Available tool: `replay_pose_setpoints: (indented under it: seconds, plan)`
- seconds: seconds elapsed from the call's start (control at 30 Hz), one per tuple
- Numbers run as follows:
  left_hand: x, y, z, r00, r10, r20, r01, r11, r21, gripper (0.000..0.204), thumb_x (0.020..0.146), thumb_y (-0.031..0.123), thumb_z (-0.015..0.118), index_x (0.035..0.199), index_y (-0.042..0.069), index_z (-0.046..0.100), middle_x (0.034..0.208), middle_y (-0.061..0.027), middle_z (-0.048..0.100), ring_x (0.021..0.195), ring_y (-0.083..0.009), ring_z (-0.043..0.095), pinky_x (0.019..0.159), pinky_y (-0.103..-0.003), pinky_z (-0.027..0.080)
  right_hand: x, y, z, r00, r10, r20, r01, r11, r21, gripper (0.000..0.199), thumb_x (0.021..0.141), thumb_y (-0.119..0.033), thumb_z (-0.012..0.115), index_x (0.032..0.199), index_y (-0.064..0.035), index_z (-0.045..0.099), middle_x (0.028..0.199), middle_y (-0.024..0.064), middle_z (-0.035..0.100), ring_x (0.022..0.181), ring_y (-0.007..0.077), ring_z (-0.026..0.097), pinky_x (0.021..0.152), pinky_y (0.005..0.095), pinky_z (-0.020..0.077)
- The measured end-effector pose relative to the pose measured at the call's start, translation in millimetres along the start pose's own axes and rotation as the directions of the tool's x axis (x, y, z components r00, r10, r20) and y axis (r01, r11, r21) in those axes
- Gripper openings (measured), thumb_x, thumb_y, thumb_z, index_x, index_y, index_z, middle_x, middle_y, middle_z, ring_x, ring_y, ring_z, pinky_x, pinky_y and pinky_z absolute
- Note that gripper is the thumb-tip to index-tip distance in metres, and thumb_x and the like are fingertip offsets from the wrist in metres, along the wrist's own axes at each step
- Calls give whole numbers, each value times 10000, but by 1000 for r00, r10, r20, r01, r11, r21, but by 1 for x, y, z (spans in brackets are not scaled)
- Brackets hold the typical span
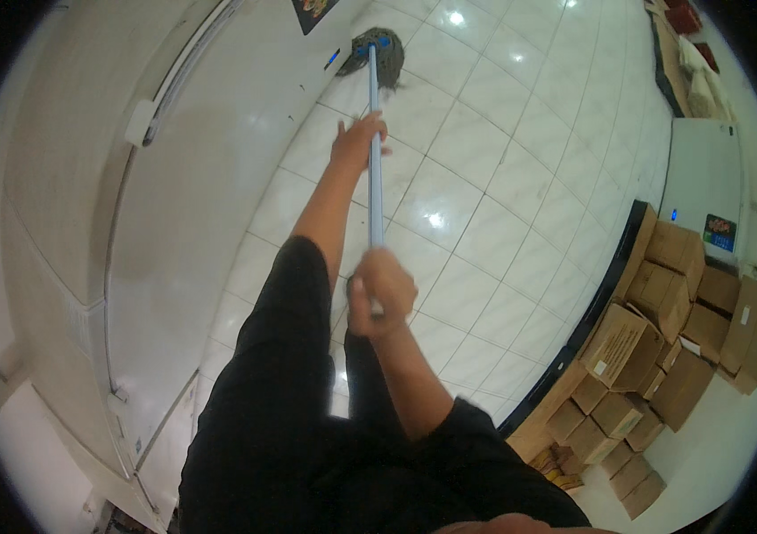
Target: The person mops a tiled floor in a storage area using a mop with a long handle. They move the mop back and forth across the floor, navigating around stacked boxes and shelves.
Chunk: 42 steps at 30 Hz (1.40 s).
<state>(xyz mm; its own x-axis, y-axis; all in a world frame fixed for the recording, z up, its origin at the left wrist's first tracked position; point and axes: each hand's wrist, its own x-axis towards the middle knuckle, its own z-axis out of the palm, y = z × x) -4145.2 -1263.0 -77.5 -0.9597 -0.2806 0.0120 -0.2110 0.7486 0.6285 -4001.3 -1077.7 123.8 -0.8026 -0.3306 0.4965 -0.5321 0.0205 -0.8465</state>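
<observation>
I hold a mop by its long light-blue handle [375, 187], which runs away from me across the white tiled floor [503, 160]. My left hand [359, 141] grips the handle halfway along, arm stretched out. My right hand [380, 290] is closed around the handle's near end, close to my body. The grey mop head [382, 55] with its blue clamp rests on the tiles at the far end, next to the base of a large white cabinet [174, 205]. Both my sleeves are black.
The white cabinet, a chest freezer by its look, fills the left side. Several brown cardboard boxes [663, 329] are stacked on the right, beside a white appliance [704, 187]. More goods lie at the far right top. Bright ceiling lights reflect off the glossy tiles.
</observation>
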Motion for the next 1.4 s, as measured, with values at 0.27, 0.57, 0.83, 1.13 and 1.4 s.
replay_pose_setpoints:
  seconds: [0.27,0.57,0.83,1.13,1.4]
  plan:
    - [-127,150,-22,948,98,-302,-199,924,-325,321,814,254,804,778,91,530,753,-102,557,775,-315,584,919,-420,507,68,-163,-118,781,196,-593,-248,969,-7,156,840,-189,535,756,-57,532,571,62,506,472,132,425,475,295,327]
    - [-380,125,-54,972,-218,84,230,842,-488,353,822,250,763,594,76,557,563,-138,559,560,-358,601,522,-467,448,72,-201,-67,911,29,411,-224,873,434,229,899,-115,585,721,-56,454,490,46,455,354,139,399,368,307,348]
    - [-445,57,3,909,-413,-58,297,738,-607,305,830,157,703,599,69,525,588,-136,532,611,-360,554,595,-465,406,72,-258,36,688,-152,709,-553,523,649,351,924,-105,627,628,-9,464,532,92,442,359,174,388,335,332,313]
    - [-218,47,-1,871,-232,-433,41,913,-407,400,797,415,810,681,113,575,782,-72,609,861,-287,588,837,-452,430,79,-250,11,379,-363,851,-244,848,471,244,760,-145,624,609,-122,435,503,14,403,396,153,423,390,345,352]
    - [-215,75,-33,969,5,-245,-168,743,-648,308,889,299,722,746,66,579,814,-87,596,907,-312,583,804,-445,500,11,-232,12,793,-163,587,76,982,170,342,826,-260,684,641,-130,428,499,-20,414,389,135,408,410,284,359]
